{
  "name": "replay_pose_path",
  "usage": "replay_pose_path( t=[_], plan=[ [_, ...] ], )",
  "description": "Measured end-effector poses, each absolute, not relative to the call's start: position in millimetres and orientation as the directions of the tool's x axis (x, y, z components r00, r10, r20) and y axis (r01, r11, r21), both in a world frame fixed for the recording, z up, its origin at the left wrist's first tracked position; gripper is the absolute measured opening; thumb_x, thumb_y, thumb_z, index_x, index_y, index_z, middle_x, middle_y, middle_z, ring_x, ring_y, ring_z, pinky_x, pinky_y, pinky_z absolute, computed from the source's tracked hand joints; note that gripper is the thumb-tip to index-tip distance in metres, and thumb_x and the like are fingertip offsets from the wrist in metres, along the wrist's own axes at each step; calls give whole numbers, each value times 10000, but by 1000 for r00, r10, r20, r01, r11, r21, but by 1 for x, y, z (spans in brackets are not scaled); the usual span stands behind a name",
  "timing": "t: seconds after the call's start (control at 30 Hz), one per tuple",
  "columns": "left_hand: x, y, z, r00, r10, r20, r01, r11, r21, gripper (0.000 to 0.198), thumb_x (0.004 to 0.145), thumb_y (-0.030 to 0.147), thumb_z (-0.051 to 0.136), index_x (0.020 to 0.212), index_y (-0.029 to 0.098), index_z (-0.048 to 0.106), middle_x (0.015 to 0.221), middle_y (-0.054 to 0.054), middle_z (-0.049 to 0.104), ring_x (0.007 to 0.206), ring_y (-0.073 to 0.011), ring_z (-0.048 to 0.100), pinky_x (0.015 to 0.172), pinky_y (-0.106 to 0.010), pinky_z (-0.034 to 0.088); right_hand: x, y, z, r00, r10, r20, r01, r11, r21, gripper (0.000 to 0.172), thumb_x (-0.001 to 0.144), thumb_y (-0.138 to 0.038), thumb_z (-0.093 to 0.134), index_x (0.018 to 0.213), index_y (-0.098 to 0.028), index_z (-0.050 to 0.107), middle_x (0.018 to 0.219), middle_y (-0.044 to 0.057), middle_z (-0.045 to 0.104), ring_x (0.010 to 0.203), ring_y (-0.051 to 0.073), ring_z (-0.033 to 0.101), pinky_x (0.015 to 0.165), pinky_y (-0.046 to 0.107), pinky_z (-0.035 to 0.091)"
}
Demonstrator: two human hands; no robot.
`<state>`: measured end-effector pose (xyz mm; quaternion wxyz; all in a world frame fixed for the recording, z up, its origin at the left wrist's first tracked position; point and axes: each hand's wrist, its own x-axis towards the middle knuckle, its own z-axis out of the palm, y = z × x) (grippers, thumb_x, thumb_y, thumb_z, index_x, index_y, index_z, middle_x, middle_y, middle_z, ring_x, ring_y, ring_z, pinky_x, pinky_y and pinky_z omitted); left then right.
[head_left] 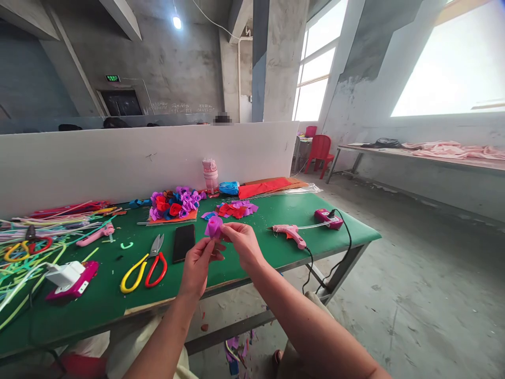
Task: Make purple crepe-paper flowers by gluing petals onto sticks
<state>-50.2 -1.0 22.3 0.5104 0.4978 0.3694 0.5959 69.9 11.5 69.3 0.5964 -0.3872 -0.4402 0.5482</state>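
Observation:
A small purple fabric or paper flower [213, 227] is held up over the front of the green table [252, 263]. My left hand [199, 261] pinches it from below. The fingertips of my right hand [241, 241] pinch its right edge. Just behind it lie loose purple and red petals [238, 209]. A pile of finished purple, red and blue flowers [175, 203] sits on an orange sheet. To the right, a pink glue gun [291, 235] lies on its side. Left of my hands are a black phone [184, 243] and scissors [149, 263] with yellow and red handles.
A magenta power strip [329, 219] with a black cord sits near the table's right end. Another strip [74, 281] with a white plug lies left, beside heaped coloured stems [39, 237]. A pink bottle [210, 176] stands against the white partition [150, 160].

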Motion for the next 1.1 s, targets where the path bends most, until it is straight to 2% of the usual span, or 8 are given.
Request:
replay_pose_path(
  t=[0.6, 0.77, 0.93, 1.1],
  plan=[
    [-45, -3, 22, 11, 984, 176, -291, -166, 942, 227, 767, 373, 655, 840, 161, 690, 742, -23, 667, 586, -104, 557, 591, -247, 492, 69, 11, 70, -19, 997, 79, -262, 72, -962, 201, 647, -333, 602, 607, -142, 650, 539, -22, 572, 513, 81, 444, 538, 214, 365],
    [-43, -2, 20, -16, 986, 165, -305, -162, 938, 273, 759, 390, 657, 876, 146, 695, 788, -44, 680, 586, -101, 556, 596, -243, 485, 66, 9, 66, -86, 996, 19, -327, -10, -945, 186, 607, -316, 641, 692, -150, 653, 572, -16, 605, 515, 95, 494, 530, 219, 399],
    [-40, -1, 16, -51, 980, 191, -337, -197, 921, 271, 752, 405, 663, 839, 149, 689, 766, -39, 680, 677, -142, 609, 639, -263, 498, 64, 8, 59, -133, 989, 63, -325, 17, -946, 198, 574, -241, 624, 756, -174, 665, 670, -5, 662, 574, 119, 554, 540, 221, 437],
    [-32, -2, 13, -89, 980, 176, -369, -196, 908, 264, 737, 404, 680, 804, 149, 678, 747, -23, 675, 705, -150, 618, 650, -262, 499, 61, 11, 48, -139, 989, 48, -320, 1, -947, 257, 567, -235, 632, 815, -173, 655, 693, -6, 668, 571, 131, 573, 513, 232, 470]
  ],
)
